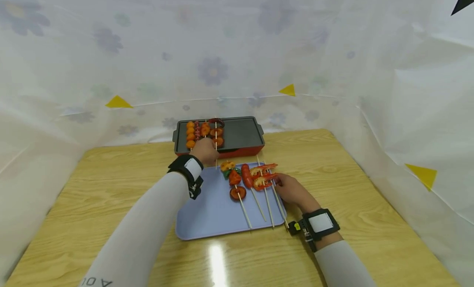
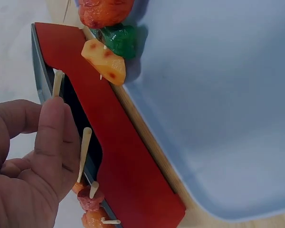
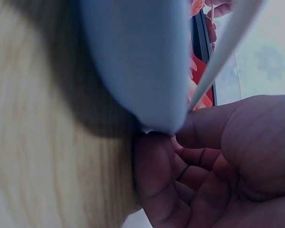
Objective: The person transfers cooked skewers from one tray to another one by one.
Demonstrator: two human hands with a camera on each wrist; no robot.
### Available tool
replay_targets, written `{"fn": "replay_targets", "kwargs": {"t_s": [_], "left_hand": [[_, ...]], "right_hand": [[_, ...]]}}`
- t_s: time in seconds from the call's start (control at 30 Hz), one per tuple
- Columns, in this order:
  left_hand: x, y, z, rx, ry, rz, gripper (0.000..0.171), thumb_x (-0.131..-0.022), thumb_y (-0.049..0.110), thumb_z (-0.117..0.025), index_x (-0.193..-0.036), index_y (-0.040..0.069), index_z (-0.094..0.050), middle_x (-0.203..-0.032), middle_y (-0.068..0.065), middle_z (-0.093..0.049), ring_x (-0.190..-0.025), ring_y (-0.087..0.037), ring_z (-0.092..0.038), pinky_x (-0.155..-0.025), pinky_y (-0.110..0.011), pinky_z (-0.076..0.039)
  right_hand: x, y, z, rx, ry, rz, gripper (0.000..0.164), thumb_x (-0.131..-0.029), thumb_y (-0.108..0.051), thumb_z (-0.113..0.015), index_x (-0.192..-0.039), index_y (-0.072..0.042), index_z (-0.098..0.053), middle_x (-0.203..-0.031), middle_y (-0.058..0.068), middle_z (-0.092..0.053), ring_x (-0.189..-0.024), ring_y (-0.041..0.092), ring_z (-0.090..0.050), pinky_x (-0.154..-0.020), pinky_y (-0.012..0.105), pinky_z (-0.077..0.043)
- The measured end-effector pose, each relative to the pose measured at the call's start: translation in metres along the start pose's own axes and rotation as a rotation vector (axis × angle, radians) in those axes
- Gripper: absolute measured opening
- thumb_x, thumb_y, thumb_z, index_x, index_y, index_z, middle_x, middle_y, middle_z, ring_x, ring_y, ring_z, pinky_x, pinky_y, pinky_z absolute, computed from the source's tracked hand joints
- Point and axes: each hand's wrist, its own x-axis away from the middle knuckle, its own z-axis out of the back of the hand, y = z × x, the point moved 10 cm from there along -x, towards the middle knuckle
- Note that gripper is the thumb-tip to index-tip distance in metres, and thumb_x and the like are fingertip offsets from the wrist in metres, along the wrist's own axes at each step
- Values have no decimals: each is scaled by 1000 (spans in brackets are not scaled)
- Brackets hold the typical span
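My left hand [image 1: 205, 151] pinches the bare stick [image 2: 57, 84] of a food skewer between thumb and finger at the front of the grill pan [image 1: 242, 133]. That skewer carries brown-red round slices [image 1: 217, 142] and lies over the pan, beside skewers of orange balls [image 1: 190, 137] and pink meat pieces [image 1: 197, 131]. My right hand [image 1: 292, 191] grips the right rim of the blue tray [image 3: 147, 61], thumb on top and fingers curled beneath. Near it on the tray lie shrimp skewers [image 1: 263, 181], a sausage skewer [image 1: 246, 176] and a mixed vegetable skewer [image 1: 235, 178].
The grill pan's red base [image 2: 118, 137] stands just behind the tray on the wooden table [image 1: 122, 196]. A flowered plastic sheet [image 1: 212, 44] hangs behind and at both sides, with yellow triangles [image 1: 423, 175] on it.
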Motion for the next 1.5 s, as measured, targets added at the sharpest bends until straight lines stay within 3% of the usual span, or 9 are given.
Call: {"fn": "replay_targets", "kwargs": {"t_s": [0.33, 0.47, 0.57, 0.67, 0.8, 0.97, 1.13, 1.5], "left_hand": [[-2, 3, 0, -18, 52, -38, 44, -82, -4, -59, -50, 13, -34, -52, 3, -21, -45, -10, -16, -46, -26, -19], [-2, 4, -2, -70, 85, -43, 36, -84, -1, -60, -56, 10, -42, -55, 1, -29, -46, -13, -29, -45, -26, -25], [0, 3, -3, -88, 112, -30, 23, -85, 2, -63, -67, 7, -50, -63, -2, -38, -54, -18, -41, -49, -28, -33], [2, 4, -1, -65, 143, -45, 13, -86, 4, -65, -80, 3, -53, -73, -6, -41, -62, -22, -44, -54, -32, -35], [6, 8, 4, -20, 190, -95, 19, -85, 5, -66, -90, 1, -48, -77, -8, -40, -64, -23, -41, -57, -34, -31], [17, 10, 5, 1, 228, -119, 28, -86, 7, -67, -102, -1, -46, -77, -10, -46, -65, -25, -48, -57, -34, -35], [29, 7, 2, -9, 224, -108, 37, -87, 9, -64, -116, -3, -44, -86, -16, -58, -71, -29, -56, -60, -36, -41], [57, 4, -9, 67, 158, -72, 30, -88, 11, -65, -110, 3, -46, -80, -11, -55, -67, -25, -55, -57, -33, -43]], "right_hand": [[0, -5, 1, -6, 11, 30, 8, -97, -3, -49, -89, -3, -50, -71, 5, -39, -59, 18, -41, -54, 32, -35], [2, -6, 2, 0, 12, 36, 6, -97, -4, -48, -92, -2, -52, -71, 6, -41, -59, 18, -43, -54, 32, -36], [2, -5, 1, 16, 19, 39, 6, -97, -4, -48, -95, -1, -53, -71, 6, -42, -59, 18, -44, -54, 32, -37], [3, -5, 2, 19, 22, 38, 6, -97, -4, -48, -96, -1, -54, -71, 6, -42, -59, 18, -44, -54, 32, -36], [3, -7, 3, 6, 17, 32, 5, -97, -3, -48, -94, -2, -52, -72, 6, -41, -60, 19, -43, -55, 32, -36], [1, -7, 2, -6, 8, 26, 6, -96, -3, -48, -91, -2, -51, -71, 6, -40, -60, 18, -42, -54, 32, -35], [0, -6, 1, -13, 0, 24, 8, -97, -4, -48, -89, -3, -50, -71, 5, -39, -59, 18, -41, -54, 31, -35], [-1, -5, 0, -4, 3, 17, 8, -97, -5, -49, -92, -2, -54, -71, 6, -43, -58, 18, -44, -53, 31, -36]]}}
